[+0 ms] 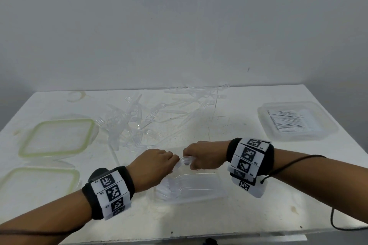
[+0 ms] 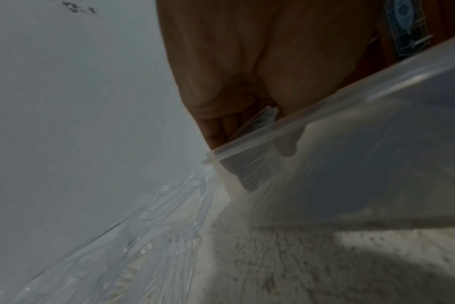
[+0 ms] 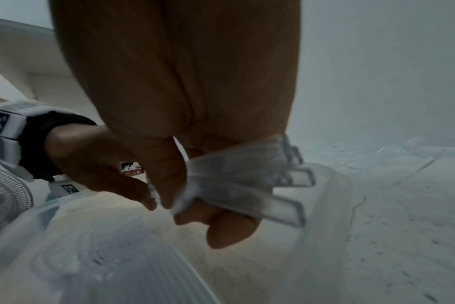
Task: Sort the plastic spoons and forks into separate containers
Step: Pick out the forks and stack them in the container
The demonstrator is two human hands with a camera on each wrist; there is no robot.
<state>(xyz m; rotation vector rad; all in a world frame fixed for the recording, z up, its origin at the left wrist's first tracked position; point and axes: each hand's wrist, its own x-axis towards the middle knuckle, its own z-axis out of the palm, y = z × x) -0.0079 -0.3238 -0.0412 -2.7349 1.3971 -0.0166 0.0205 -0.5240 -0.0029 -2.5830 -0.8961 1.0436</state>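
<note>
Both hands meet over the near clear container (image 1: pixel 219 193). My right hand (image 1: pixel 189 162) grips a bundle of clear plastic cutlery (image 1: pixel 185 160) by the handles. The left hand (image 1: pixel 175 162) pinches the bundle's other end. The right wrist view shows the bundle (image 3: pixel 234 176) in my curled right hand (image 3: pixel 190 205), its handle ends sticking out to the right. In the left wrist view the bundle (image 2: pixel 257 164) dips behind the container's rim (image 2: pixel 377 144). Several clear pieces (image 1: pixel 169 189) lie stacked inside. I cannot tell forks from spoons in the bundle. A loose pile of clear forks and spoons (image 1: pixel 135 121) lies beyond.
A second clear container (image 1: pixel 326 135) at the back right holds neatly stacked cutlery (image 1: pixel 292 121). Two green-edged lids (image 1: pixel 57 137) (image 1: pixel 37 183) lie at the left. A dark cable (image 1: pixel 334 223) hangs off my right arm near the table's front edge.
</note>
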